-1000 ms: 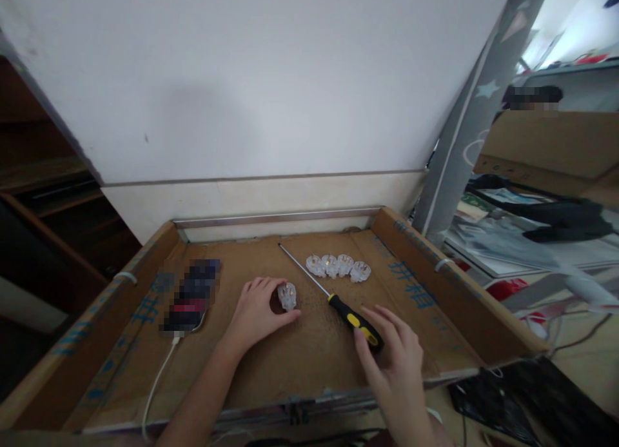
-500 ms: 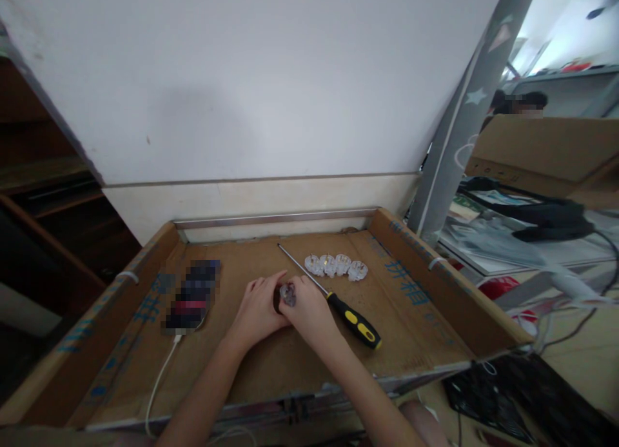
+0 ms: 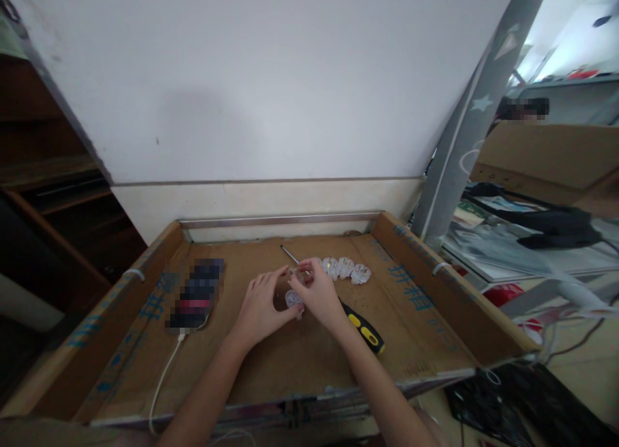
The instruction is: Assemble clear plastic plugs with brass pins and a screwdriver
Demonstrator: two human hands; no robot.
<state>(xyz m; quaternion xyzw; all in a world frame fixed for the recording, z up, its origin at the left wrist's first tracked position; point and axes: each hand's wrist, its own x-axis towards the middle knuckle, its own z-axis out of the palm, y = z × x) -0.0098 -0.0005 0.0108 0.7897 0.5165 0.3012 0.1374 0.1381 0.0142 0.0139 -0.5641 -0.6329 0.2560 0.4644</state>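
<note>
My left hand (image 3: 264, 305) is curled around a small round clear plastic piece (image 3: 293, 298), with the thumb along its near side. The fingers under it are hidden. Over that piece, my right hand (image 3: 316, 295) has thumb and forefinger brought together in a pinch. Something tiny may be between those fingertips, too small to name. Just right of my hands lie several similar clear plastic pieces (image 3: 345, 267) in a row, with brass-coloured bits inside. A screwdriver (image 3: 366, 332) with a black and yellow handle lies partly hidden under my right hand and forearm.
A phone (image 3: 197, 295) with a white cable (image 3: 164, 376) lies at the left of the cardboard-lined tray (image 3: 271, 376). Raised cardboard sides (image 3: 449, 298) flank it, and a wall (image 3: 290, 99) stands behind. Farther right are a grey post (image 3: 464, 137), a cardboard box and another person, partly seen.
My right hand has lifted its fingertips off the clear piece and now pinches above it. My left hand has opened somewhat, showing more of the piece. The view has shifted slightly.
</note>
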